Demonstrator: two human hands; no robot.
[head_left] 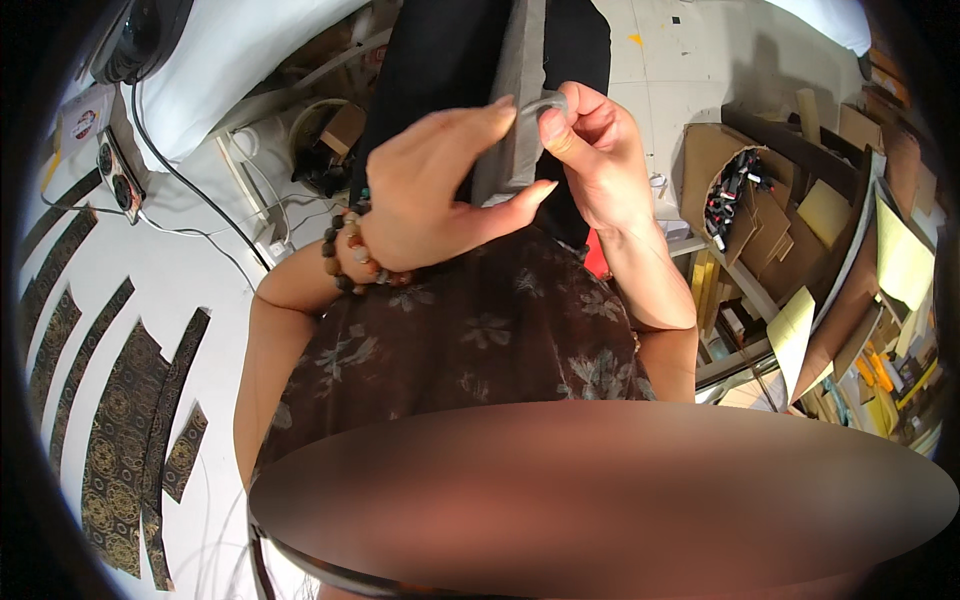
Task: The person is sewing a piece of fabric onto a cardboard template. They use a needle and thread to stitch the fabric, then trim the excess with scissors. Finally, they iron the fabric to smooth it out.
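Observation:
A long grey strip of soft-looking material [521,70] runs from the upper edge down across my lap, over black trousers [440,60]. The index finger and thumb of my right hand [605,150] pinch a curled grey end or edge of it. My left hand [430,185], with a beaded bracelet [352,255] at the wrist, lies across the strip's left side. Its thumb and fingers are spread apart, the fingertips close to the strip; whether they touch it I cannot tell. A small red thing [596,254] shows below my right wrist.
Patterned dark fabric strips [125,440] lie on a white surface at left, near a power strip [120,178] and black cable. At right stand a carton with black items [735,195], cardboard pieces and yellow sheets [905,250]. A round bin [320,150] stands at upper left.

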